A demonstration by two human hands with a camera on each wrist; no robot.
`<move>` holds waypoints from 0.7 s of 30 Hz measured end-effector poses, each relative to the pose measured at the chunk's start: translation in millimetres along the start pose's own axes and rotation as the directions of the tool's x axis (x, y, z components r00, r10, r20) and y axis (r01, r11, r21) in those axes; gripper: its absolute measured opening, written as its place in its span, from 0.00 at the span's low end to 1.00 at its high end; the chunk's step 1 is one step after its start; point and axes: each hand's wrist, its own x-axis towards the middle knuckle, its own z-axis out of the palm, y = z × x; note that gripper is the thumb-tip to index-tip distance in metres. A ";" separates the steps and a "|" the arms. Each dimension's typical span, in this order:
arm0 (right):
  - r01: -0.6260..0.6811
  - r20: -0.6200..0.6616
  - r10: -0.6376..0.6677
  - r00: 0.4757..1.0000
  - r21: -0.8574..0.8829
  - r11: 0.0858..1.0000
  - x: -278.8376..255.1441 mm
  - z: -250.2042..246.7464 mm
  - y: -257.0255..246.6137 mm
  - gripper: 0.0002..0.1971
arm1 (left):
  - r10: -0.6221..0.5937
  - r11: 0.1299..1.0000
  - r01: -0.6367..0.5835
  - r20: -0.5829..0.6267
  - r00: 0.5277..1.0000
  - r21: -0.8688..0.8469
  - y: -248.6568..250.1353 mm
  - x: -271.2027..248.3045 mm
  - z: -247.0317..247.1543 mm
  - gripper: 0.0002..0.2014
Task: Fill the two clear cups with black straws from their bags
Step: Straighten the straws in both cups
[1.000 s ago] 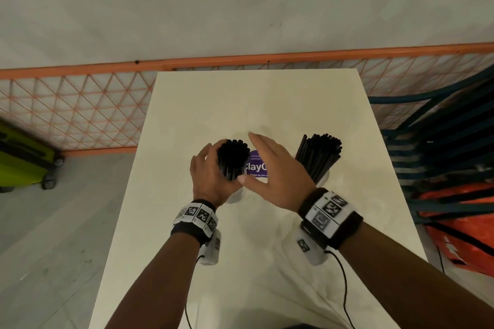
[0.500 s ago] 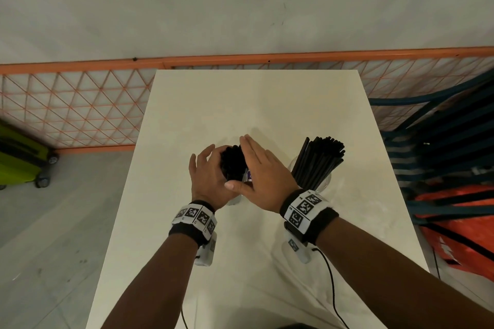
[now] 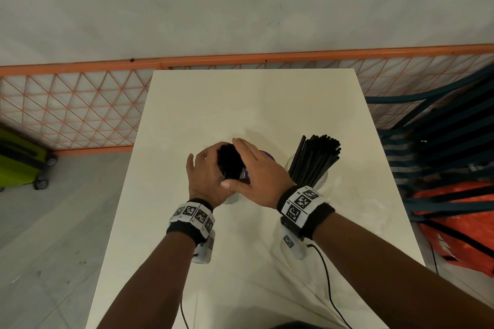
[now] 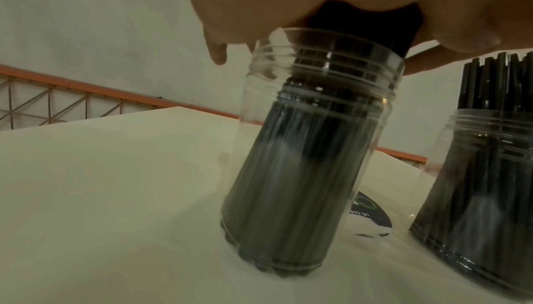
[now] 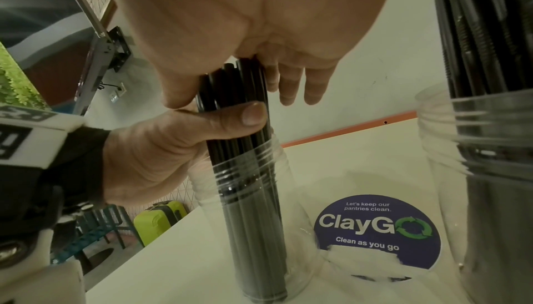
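Observation:
A clear cup (image 4: 303, 149) stands mid-table, slightly tilted, with a bundle of black straws (image 3: 228, 161) in it. My left hand (image 3: 209, 173) grips the bundle just above the rim, thumb (image 5: 230, 115) wrapped across the straws. The right hand (image 3: 255, 168) lies with straight fingers over the straw tops, palm pressing on them in the right wrist view. To the right stands a second clear cup (image 3: 319, 181) packed with black straws (image 3: 315, 157) that fan out.
A round purple ClayGo sticker (image 5: 375, 229) lies on the white table (image 3: 254, 104) between the cups, with crumpled clear film (image 5: 366, 261) at its near edge. An orange mesh fence (image 3: 66, 109) runs behind. A green suitcase (image 3: 18, 163) stands left; blue chairs (image 3: 441, 141) stand right.
My right hand has moved left from beside the bundle onto the straw tops, covering most of the sticker. The left hand keeps its hold on the straws.

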 end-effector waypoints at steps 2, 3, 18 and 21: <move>-0.010 -0.004 0.010 1.000 0.001 1.000 -0.2 -0.6 -0.4 0.48 | -0.019 0.999 0.019 -0.006 1.000 -0.034 0.5 0.0 -0.4 0.44; -0.023 -0.010 0.023 1.000 0.004 1.000 -0.9 -1.5 -0.9 0.49 | -0.032 0.997 0.032 0.001 0.999 -0.066 0.7 -0.3 -0.7 0.46; -0.037 -0.092 0.047 0.995 0.103 0.994 -14.1 -10.4 4.0 0.52 | -0.031 0.994 0.034 0.032 0.999 -0.106 4.5 3.4 -7.1 0.44; -0.029 -0.129 0.043 0.991 0.113 0.993 -23.3 -16.8 2.1 0.50 | -0.043 0.997 0.045 0.028 0.999 -0.061 7.6 5.2 -5.6 0.44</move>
